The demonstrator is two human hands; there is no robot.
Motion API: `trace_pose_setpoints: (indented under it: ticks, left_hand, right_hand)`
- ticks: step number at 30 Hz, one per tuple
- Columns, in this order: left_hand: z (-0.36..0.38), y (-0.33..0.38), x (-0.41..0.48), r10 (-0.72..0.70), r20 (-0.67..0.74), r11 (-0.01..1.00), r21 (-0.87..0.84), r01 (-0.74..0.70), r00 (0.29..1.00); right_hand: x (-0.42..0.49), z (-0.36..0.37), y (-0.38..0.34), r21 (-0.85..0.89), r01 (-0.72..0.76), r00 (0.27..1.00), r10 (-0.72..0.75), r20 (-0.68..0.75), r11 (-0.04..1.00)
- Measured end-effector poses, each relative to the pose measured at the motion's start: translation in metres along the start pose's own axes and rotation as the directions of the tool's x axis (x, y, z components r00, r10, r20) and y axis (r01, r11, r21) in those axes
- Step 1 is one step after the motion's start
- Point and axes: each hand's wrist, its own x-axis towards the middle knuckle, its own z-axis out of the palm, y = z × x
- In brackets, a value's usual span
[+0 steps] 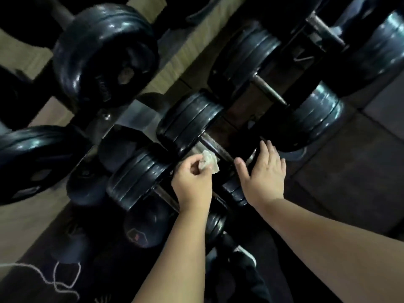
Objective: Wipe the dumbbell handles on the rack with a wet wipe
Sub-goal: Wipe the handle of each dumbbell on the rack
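Black dumbbells lie in a row on a dark rack (238, 110). My left hand (192, 182) pinches a crumpled pale wet wipe (208, 161) just beside the metal handle (215, 148) of the middle dumbbell, whose near head (188, 123) is above my fingers. My right hand (264, 173) is spread with straight fingers over the right end of that handle, fingertips near the far head (310, 119); whether it touches is unclear. Another handle (270, 90) shows on the dumbbell behind.
More black dumbbell heads crowd the left side (105, 53) and lower tier (140, 176). Wood-look floor (19, 226) runs at left and dark mats (349, 171) at right. A shoe tip (244, 254) shows below, and a white cord (65, 278) lies at bottom left.
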Motion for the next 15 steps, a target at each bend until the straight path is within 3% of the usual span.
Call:
trace_pose_setpoints:
  ticks: [2,4,6,9,15]
  left_hand:
    - [0.011,-0.008,0.019,0.248,0.014,0.961,0.124,-0.248,0.969]
    - [0.026,-0.013,0.038,0.477,-0.002,0.864,0.181,-0.469,0.879]
    - [0.037,-0.021,0.055,0.601,0.033,0.773,0.232,-0.591,0.799]
    - [0.049,-0.047,0.065,0.56,0.187,0.759,0.273,-0.591,0.807]
    - [0.061,-0.07,0.074,0.586,0.083,0.789,0.165,-0.591,0.806]
  right_hand:
    - [-0.001,0.005,0.0,-0.015,-0.015,0.998,0.014,-0.066,1.0]
    - [-0.001,0.01,0.002,-0.046,0.002,0.994,-0.007,-0.107,0.999]
    - [0.0,0.015,0.005,-0.073,0.029,0.991,-0.038,-0.132,0.997]
    - [-0.001,0.018,0.007,-0.072,0.033,0.981,-0.046,-0.188,0.997]
    - [0.0,0.021,0.005,-0.03,0.029,0.968,-0.035,-0.247,0.999]
